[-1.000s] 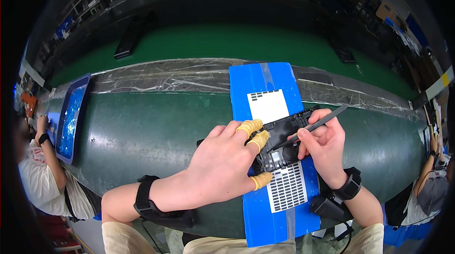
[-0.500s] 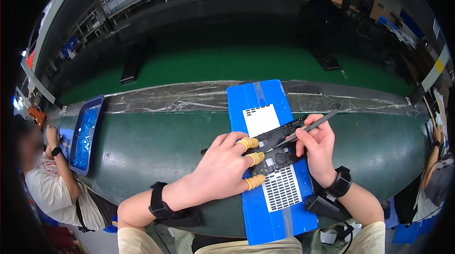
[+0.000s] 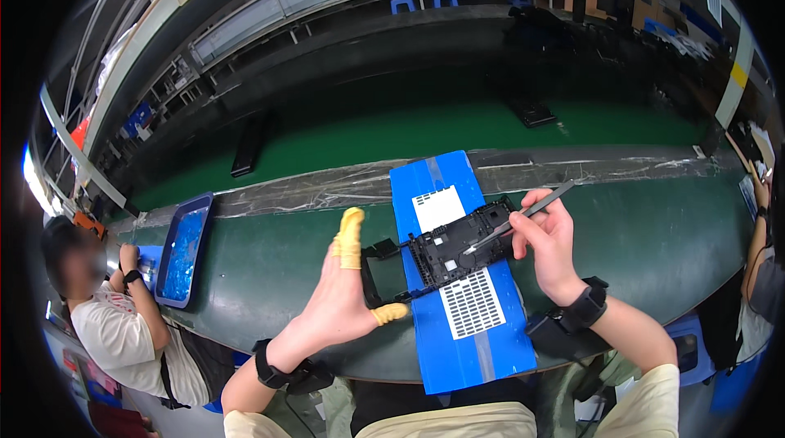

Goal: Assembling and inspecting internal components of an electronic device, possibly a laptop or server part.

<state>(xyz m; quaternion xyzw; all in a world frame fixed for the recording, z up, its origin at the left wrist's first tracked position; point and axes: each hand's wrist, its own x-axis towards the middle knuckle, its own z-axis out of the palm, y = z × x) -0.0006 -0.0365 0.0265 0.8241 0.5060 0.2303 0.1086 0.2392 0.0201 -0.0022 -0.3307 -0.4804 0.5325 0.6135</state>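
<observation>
A black plastic housing (image 3: pixel 433 251), with a frame-like handle at its left end, lies across a blue board (image 3: pixel 425 340) on the bench. Two white sheets show on the board: the far sheet (image 3: pixel 437 207) has a few dark rectangles, while the near sheet (image 3: pixel 474 307) is covered with rows of them. My left hand (image 3: pixel 339 299), in yellow finger cots, is open beside the handle, thumb and fingers spread; whether the thumb touches it I cannot tell. Grey tweezers (image 3: pixel 536 207) are pinched in my right hand (image 3: pixel 549 246), their tips over the housing near a small white square.
A dark blue tray (image 3: pixel 184 250) of blue and clear small pieces stands at the left, with a co-worker (image 3: pixel 114 307) beside it. Another person's arm (image 3: pixel 759 225) shows at the far right. Beyond the taped bench seam, dark objects (image 3: pixel 245 148) rest on a green surface.
My left hand has come off the housing, moved left and spread its fingers, uncovering the housing. My right hand keeps the tweezers over it. The whole view has shifted somewhat.
</observation>
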